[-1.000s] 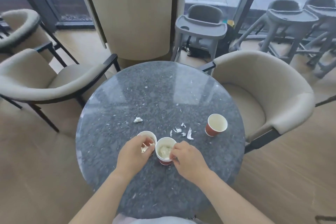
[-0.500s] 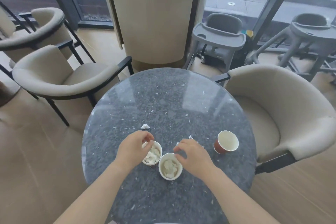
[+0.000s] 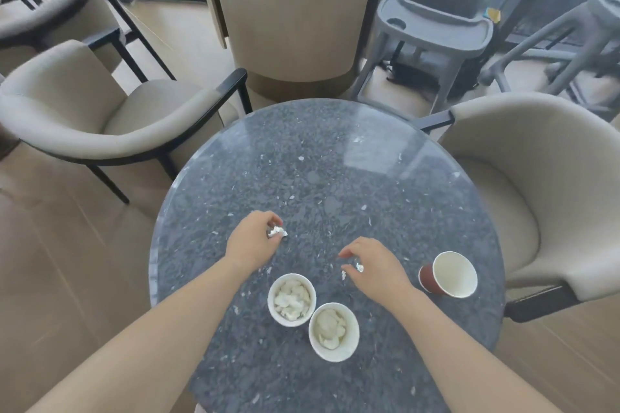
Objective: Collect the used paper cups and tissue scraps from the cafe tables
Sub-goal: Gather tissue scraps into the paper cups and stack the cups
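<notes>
Bench (image 3: 335,161): left grip (image 3: 251,238) pinches tissue scrap (image 3: 277,231); right grip (image 3: 375,266) pinches smaller scrap (image 3: 359,267); empty cup (image 3: 454,273) near right edge

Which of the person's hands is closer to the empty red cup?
Right. The right hand sits just left of the red cup, not touching it, pinching a small scrap. The left hand is farther left across the table, pinching a tissue scrap.
</notes>
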### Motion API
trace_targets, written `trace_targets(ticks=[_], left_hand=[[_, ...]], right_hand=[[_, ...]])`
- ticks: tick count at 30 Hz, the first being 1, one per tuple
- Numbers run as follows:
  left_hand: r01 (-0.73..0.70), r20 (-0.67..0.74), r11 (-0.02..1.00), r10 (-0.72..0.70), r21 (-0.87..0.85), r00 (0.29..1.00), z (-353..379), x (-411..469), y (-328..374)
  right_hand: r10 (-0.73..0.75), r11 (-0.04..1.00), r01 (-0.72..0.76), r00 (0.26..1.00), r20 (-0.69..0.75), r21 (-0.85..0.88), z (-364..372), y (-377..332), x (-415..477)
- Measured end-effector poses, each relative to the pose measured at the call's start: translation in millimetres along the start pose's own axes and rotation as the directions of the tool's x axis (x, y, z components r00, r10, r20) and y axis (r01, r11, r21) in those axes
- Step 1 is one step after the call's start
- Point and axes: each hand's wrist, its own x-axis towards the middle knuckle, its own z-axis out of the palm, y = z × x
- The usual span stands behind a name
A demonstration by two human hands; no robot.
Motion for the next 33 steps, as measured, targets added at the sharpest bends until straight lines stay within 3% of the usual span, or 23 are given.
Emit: trace_targets(ticks=[7,10,15,22,26,33], left_hand=[[-0.015,0.209,0.985,-0.022,0.174,0.978,22,23,-6],[0.002,0.269,0.987,-0.045,0.16,0.962,27,23,-6],[-0.076,0.262,0.996,0.061,0.049,0.963,33,20,7],[-0.086,0.257,0.989,0.115,-0.123,0.959,39,13,34],[-0.082,0.233,0.987,0.112,-0.136,0.966,31,5,37],[-0.197,0.113,0.974,0.21,-0.112,0.971,3,-19,50]], right_hand=[[0.045,0.999,-0.045,0.998,0.045,0.007,6,19,9],[0.071,0.997,-0.07,0.996,0.06,-0.033,8,26,9],[0.141,0.982,-0.12,0.98,0.141,-0.144,12,34,6],[0.159,0.987,-0.158,0.973,0.166,-0.019,23,40,-1],[0.178,0.98,-0.185,0.979,0.102,0.069,18,40,-8],[0.089,0.974,-0.077,0.995,-0.049,0.213,2,12,-18]])
